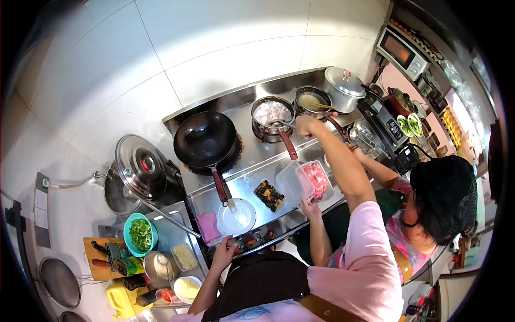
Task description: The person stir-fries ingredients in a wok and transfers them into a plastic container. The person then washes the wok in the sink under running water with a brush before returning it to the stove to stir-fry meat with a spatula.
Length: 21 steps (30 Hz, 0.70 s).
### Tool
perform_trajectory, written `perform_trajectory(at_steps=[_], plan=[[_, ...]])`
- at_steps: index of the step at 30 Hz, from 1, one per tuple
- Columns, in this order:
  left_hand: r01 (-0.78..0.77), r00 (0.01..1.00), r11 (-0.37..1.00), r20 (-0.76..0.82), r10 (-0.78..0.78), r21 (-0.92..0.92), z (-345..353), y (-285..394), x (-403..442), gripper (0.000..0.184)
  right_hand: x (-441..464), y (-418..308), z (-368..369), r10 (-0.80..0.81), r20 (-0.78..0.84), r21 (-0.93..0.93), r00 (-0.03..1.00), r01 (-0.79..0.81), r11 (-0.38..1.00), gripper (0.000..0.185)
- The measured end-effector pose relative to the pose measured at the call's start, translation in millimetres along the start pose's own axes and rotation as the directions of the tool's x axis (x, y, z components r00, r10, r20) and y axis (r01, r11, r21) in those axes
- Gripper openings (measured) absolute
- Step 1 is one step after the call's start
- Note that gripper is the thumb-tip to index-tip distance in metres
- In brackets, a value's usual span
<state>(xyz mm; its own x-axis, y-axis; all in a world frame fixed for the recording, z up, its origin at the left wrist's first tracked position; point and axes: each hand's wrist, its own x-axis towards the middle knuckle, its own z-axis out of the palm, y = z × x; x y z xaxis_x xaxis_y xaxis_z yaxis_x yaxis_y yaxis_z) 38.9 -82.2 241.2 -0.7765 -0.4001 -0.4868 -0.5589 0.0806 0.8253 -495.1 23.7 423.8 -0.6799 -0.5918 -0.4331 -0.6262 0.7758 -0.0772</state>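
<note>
My right hand is closed round the handle of a metal spoon-like utensil, whose head is hidden in the pale contents of a saucepan on a burner. Down at the stove's front edge, my left hand has its fingers curled beside the control knobs; whatever they pinch is hidden. Above it lie a pink cloth and a round whitish lid or plate. A black wok rests on the left burner, with nothing visible inside.
A co-worker's hand is at a plastic tub of red meat; the other hand is farther right. A tray of dark food sits nearby. Another pan and a pressure cooker stand behind. Greens fill a turquoise bowl.
</note>
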Motion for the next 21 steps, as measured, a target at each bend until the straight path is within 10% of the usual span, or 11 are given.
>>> perform_trajectory(at_steps=[4,8,21], plan=[[0.008,1.0,0.999,0.005,-0.008,0.046,0,3,-2,0.047,12,-11,56,0.006,-0.261,0.111,0.965,0.024,0.994,0.023],[0.002,1.0,0.999,0.002,-0.002,0.042,-3,-1,-4,0.048,-14,-12,40,0.073,-0.15,0.444,0.986,0.001,0.896,0.02],[0.032,0.999,0.999,-0.004,-0.032,0.027,-3,-5,-7,0.046,47,-2,83,0.086,-0.329,0.217,0.94,-0.013,0.976,0.022]])
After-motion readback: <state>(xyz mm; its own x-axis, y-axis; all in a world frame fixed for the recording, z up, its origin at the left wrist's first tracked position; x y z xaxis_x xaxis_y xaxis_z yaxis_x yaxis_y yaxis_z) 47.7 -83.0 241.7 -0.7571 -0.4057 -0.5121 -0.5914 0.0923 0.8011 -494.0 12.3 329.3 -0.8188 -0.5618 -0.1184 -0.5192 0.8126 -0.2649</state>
